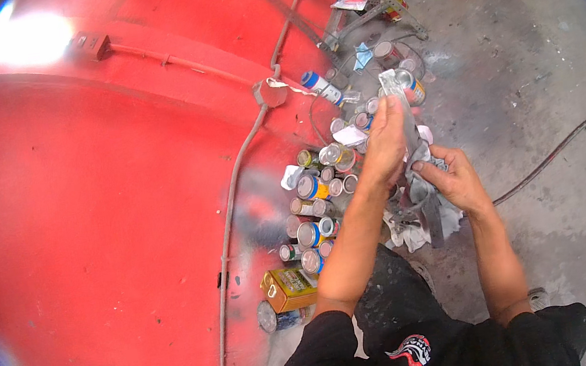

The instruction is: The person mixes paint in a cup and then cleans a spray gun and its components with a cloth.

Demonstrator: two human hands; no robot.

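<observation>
A long, narrow grey piece with a pale, shiny upper end is held up in front of me; its exact kind is unclear. My left hand grips it from the left, fingers pointing up along its length. Close by on the right, my right hand pinches a crumpled grey cloth against the piece, thumb on the near side. A dark strip hangs below the hands. Part of the piece is hidden by my left hand and the cloth.
Several paint cans crowd the floor along the red wall. A yellow rectangular tin stands nearer me. Metal shelf legs rise at the far end. A dark hose crosses the concrete floor on the right.
</observation>
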